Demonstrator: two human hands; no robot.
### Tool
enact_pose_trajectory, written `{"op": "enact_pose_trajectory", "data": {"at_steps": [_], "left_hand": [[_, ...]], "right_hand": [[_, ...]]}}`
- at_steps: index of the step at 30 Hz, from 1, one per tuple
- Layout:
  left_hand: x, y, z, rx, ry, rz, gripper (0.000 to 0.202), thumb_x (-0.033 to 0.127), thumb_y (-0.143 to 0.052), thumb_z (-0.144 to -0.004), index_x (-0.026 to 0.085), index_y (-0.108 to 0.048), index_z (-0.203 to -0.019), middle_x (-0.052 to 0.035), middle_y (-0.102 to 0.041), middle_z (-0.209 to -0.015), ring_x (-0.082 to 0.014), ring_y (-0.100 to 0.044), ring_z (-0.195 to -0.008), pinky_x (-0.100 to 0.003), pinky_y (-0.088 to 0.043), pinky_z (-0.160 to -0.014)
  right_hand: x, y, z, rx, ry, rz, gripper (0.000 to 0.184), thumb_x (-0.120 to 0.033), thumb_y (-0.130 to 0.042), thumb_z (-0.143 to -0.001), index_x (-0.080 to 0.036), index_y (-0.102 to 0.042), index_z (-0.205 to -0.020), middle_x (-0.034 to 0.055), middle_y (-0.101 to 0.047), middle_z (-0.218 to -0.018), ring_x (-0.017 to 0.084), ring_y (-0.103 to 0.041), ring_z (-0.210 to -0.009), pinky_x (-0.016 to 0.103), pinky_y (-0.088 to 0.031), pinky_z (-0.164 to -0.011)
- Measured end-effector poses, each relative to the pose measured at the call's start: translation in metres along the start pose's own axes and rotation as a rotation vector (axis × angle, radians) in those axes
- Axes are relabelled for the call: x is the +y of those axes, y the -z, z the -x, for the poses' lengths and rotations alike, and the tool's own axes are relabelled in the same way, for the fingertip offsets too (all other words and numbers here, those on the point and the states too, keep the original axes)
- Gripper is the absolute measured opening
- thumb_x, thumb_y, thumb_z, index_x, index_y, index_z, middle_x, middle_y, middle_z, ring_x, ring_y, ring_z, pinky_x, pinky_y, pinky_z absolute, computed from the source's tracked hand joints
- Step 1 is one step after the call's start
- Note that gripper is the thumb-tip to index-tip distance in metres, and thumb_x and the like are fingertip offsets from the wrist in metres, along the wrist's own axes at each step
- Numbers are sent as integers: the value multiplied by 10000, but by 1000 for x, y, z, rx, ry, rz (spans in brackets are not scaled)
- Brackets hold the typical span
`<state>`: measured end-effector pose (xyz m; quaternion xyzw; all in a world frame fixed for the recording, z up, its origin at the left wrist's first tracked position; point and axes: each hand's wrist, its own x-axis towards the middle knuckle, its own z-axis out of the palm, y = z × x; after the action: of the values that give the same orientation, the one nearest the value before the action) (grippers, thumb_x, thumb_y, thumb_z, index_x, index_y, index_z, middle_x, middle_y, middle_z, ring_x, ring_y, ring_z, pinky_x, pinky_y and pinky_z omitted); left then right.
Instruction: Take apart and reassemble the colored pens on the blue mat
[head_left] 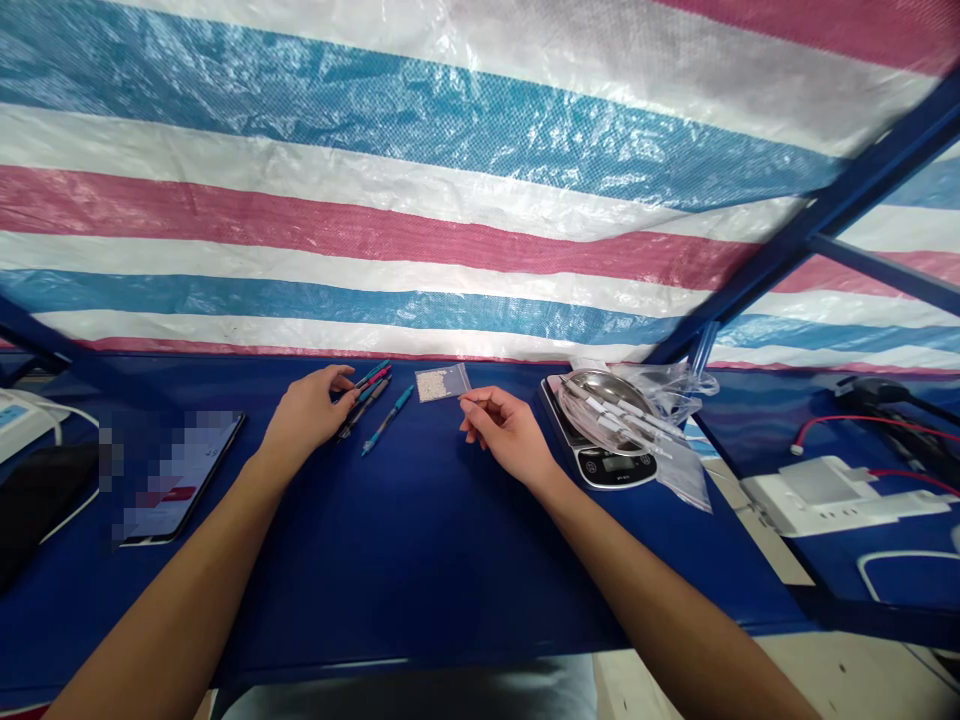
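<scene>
My left hand [316, 402] rests at the left side of a bunch of pens [367, 393], its thumb and forefinger apart and reaching to the pens' edge. The bunch has teal, red and dark barrels lying close together. A single blue pen [388, 420] lies slantwise just to their right. Beyond it is a small clear zip bag [439, 385] with pale grains in it, flat on the table. My right hand [504, 430] is closed in a pinch at the bag's lower right corner, with thumb and forefinger together; the other fingers are curled below.
On the right stands a kitchen scale [616, 468] with a metal bowl [611, 385], white tubes and plastic bags on it. A phone [187, 480] lies at left, beside a black object [45, 500]. White adapters and cables [814, 495] lie far right. Striped sheeting [450, 220] hangs behind.
</scene>
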<state>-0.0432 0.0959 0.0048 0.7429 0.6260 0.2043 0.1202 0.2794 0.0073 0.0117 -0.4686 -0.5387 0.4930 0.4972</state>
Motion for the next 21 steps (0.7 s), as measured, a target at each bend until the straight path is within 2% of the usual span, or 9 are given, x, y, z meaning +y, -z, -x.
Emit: {"op": "enact_pose_trajectory", "data": {"at_steps": [5,8,11,14,15,17,19,21], "left_hand": [[-2,0,-2,14,51,147,487,483,-722,-852,221,-728,-1263,-70,-824,-1075,-288,-774,-954,-371,-580,-870],[1,5,0,67,76,253,501,495,-796,-802,216,-749,-1216,-79,-825,-1054,-283,-773,-900,-362,-584,-829],[13,10,3,168,72,338,493,515,-819,-822,221,-766,-1215,-87,-820,-1081,-268,-764,-889,-349,-593,-805],[36,11,11,228,-28,487,461,540,-821,-861,234,-781,-1203,-88,-807,-1087,-256,-762,-946,-345,-608,-853],[45,10,15,190,-89,587,463,538,-835,-858,234,-781,-1203,-94,-798,-1136,-250,-765,-965,-349,-616,-884],[61,5,23,43,-227,735,438,513,-853,-860,235,-798,-1195,-113,-769,-1222,-247,-769,-985,-379,-629,-939],[72,0,30,-52,-336,787,396,475,-859,-871,251,-817,-1194,-121,-750,-1254,-250,-764,-1004,-404,-634,-966],[76,-6,34,-87,-364,797,402,456,-874,-863,263,-822,-1211,-123,-748,-1264,-255,-762,-1014,-418,-641,-970]], "right_hand": [[1,-2,0,-10,-13,5,405,-584,-775,-934,-206,-701,-1059,10,-737,-784,146,-655,-618,281,-501,-574],[2,-1,-1,-16,-8,6,385,-567,-772,-944,-207,-702,-1060,10,-740,-791,142,-655,-623,274,-495,-564],[3,-1,-1,-18,-6,-7,378,-557,-772,-949,-204,-700,-1065,11,-739,-792,138,-655,-620,264,-484,-544],[1,-2,-1,-34,-30,-70,433,-559,-795,-929,-211,-681,-1162,6,-738,-797,143,-662,-622,248,-474,-510],[0,-3,-1,-41,-43,-109,486,-555,-815,-914,-222,-662,-1234,5,-744,-820,147,-670,-630,243,-475,-499],[-3,-4,-1,-64,-63,-183,587,-545,-847,-887,-242,-628,-1340,13,-760,-877,154,-685,-653,239,-488,-486],[-6,-3,-1,-91,-70,-216,543,-538,-856,-880,-227,-675,-1287,29,-767,-900,155,-692,-669,240,-505,-490],[-7,-2,-1,-88,-59,-213,431,-537,-851,-887,-195,-737,-1123,36,-762,-862,149,-689,-664,238,-512,-501]]}}
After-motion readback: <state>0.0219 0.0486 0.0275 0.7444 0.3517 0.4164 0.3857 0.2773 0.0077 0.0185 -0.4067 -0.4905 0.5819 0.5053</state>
